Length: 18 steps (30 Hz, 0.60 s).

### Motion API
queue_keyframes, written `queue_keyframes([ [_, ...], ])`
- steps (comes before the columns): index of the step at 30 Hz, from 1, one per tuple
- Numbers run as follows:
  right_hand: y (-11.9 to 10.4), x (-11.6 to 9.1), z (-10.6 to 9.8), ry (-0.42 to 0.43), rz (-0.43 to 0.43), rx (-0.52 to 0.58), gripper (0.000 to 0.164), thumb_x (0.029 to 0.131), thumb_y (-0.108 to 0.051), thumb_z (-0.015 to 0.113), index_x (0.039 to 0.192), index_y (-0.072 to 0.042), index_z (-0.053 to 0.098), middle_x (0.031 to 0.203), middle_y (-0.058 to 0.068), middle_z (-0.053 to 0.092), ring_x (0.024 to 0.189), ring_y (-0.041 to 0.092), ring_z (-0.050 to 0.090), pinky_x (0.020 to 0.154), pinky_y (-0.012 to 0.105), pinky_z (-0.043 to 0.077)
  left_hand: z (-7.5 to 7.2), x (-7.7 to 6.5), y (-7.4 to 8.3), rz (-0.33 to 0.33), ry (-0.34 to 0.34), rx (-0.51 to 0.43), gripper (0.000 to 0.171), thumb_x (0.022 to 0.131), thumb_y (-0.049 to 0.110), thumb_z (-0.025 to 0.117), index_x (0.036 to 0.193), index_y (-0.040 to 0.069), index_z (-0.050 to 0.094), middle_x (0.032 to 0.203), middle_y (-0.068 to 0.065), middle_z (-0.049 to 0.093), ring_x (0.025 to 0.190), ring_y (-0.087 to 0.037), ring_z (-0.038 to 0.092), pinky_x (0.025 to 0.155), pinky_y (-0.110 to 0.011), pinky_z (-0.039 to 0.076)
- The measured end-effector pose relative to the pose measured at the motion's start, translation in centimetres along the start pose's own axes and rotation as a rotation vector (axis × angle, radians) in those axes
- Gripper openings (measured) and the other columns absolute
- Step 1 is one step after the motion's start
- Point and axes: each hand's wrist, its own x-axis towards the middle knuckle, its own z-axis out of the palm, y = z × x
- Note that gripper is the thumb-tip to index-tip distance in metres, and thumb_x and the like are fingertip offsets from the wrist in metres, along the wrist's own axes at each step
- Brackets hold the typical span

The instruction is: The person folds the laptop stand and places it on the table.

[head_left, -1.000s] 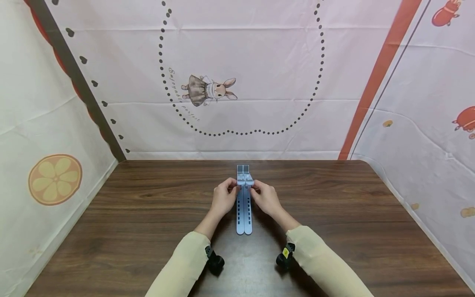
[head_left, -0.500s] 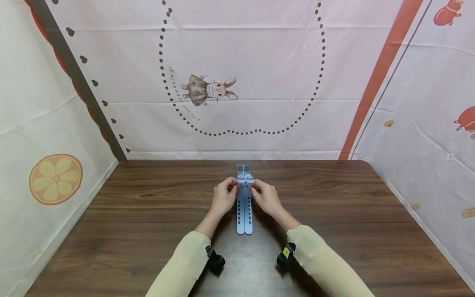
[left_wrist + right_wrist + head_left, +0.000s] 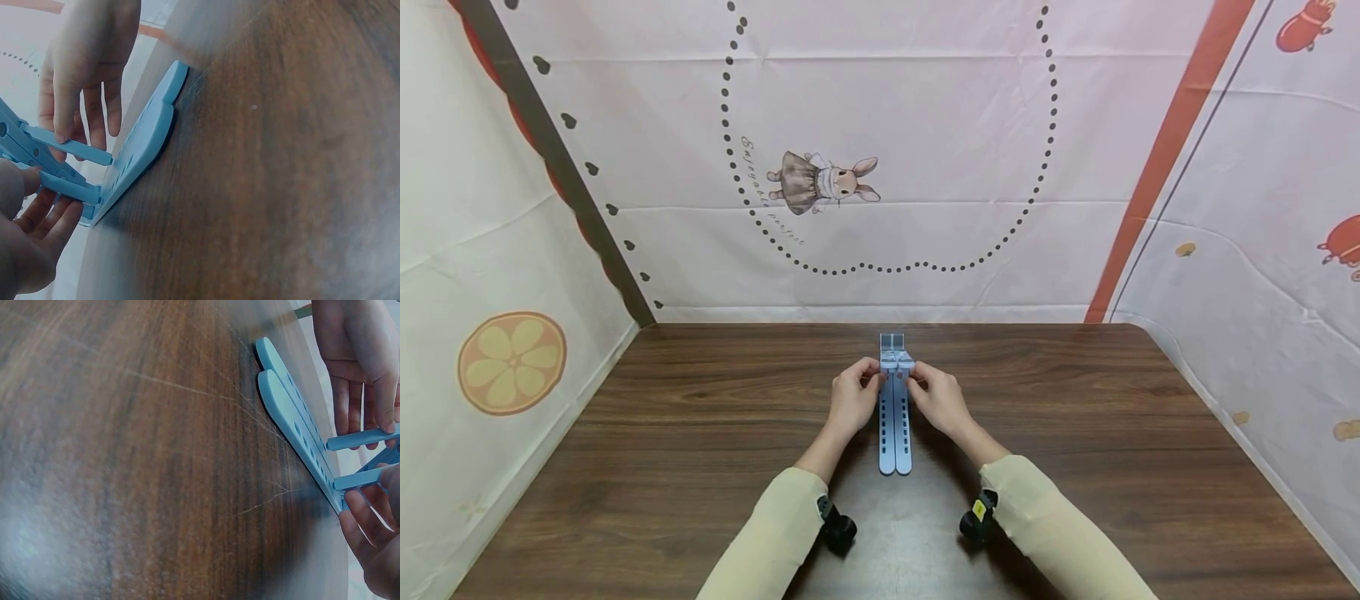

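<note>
A light blue folding laptop stand [image 3: 887, 462] lies lengthwise on the table, its two slotted base rails [image 3: 150, 131] side by side. At its far end the upper part is raised at a slant over the rails. My left hand [image 3: 852, 404] pinches the left support leg [image 3: 69, 187] between thumb and fingers. On the other side my right hand [image 3: 942, 404] pinches the right support leg [image 3: 359, 479] the same way. In both wrist views the legs' lower ends are right at the slotted rails. Dark pads [image 3: 892, 341] show at the stand's far tip.
The brown wooden table [image 3: 700, 433] surrounds the stand. A printed white cloth [image 3: 925, 167] hangs behind the table's far edge, with more cloth at both sides. Black wrist cameras [image 3: 837, 531] hang from the two pale sleeves [image 3: 767, 533].
Both hands keep their hold in nearly the same place. The stand's raised part has shifted very slightly away from the person.
</note>
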Motion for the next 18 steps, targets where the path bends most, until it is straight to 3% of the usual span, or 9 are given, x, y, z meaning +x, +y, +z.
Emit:
queue_keyframes([
  [18, 0.17, 0.36, 0.01, 0.010, -0.039, -0.024, 0.008, 0.086, -0.004, 0.060, 0.084, -0.011, 0.063, 0.090, 0.005, 0.070, 0.082, 0.016, 0.064, 0.072, 0.033, 0.053, 0.21, 0.15, -0.22, 0.059, 0.054, 0.009, 0.009, 0.085, 0.003, 0.061, 0.086, 0.011, 0.066, 0.085, -0.003, 0.069, 0.080, -0.016, 0.062, 0.069, -0.030, 0.052],
])
